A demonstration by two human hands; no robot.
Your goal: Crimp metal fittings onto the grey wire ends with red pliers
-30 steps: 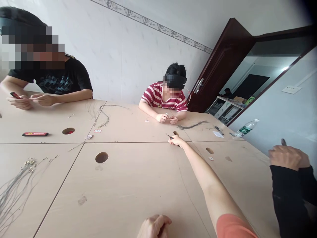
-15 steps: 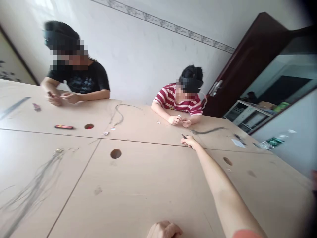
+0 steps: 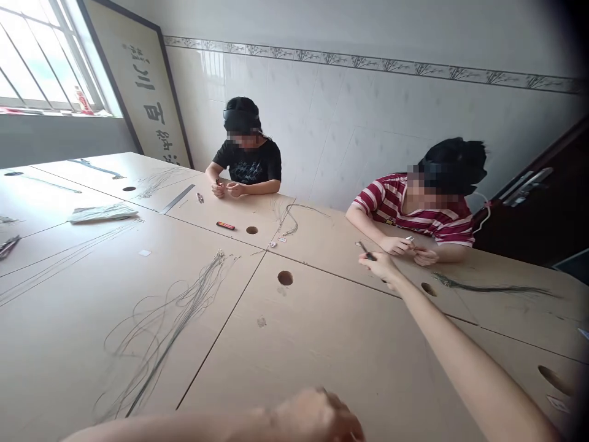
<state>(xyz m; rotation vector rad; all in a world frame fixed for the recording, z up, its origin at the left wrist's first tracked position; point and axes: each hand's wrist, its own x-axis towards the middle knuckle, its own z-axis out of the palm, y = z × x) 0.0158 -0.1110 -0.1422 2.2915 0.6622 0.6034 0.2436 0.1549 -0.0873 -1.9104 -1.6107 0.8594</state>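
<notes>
My right hand [image 3: 381, 267] reaches far across the table, closed around a dark slim tool [image 3: 367, 250] whose exact kind I cannot make out. Its thin end points up and left, towards a small pale tag [image 3: 358, 244] on the tabletop. At the bottom edge, my left hand [image 3: 322, 416] is blurred, with fingers curled inward; what it holds, if anything, is hidden. To the left lies a bundle of thin dark cords [image 3: 184, 319] with small metal ends gathered at its top.
Two people sit opposite, one in a black shirt [image 3: 251, 162], one in a striped shirt [image 3: 414, 196], both handling small things. Round holes [image 3: 285, 278] pierce the table. A red-and-black box [image 3: 225, 226], a metal ruler [image 3: 178, 198] and more cords [image 3: 497, 287] lie about.
The view has swung left and levelled, bringing in the window and framed calligraphy. My right hand still grips the dark tool, now nearer the striped-shirt person's hands. More of my left forearm shows.
</notes>
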